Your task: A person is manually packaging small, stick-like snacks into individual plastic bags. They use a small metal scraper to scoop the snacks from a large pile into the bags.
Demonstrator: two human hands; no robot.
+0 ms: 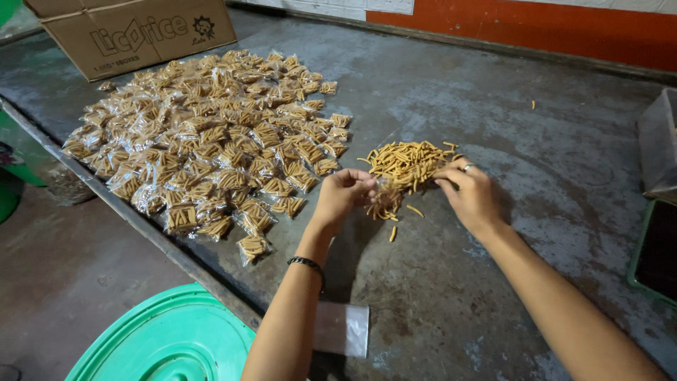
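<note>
On the rough grey table (pixel 493 92), left hand (pixel 342 194) pinches a clear packet (pixel 383 197); right hand's (pixel 469 194) grip gathers ridged yellow sticks (pixel 405 162).

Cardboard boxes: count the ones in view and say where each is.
1. The cardboard box stands at the table's far left corner, behind the spread of filled snack packets. Its top is cut off by the frame; others may lie out of view.

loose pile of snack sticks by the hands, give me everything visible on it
The pile of snack sticks is a loose heap of short, thin, yellow-orange sticks lying unbagged on the grey table. The right hand rests on its right edge; the left hand pinches a small clump at its lower left. A few strays lie below it.
</note>
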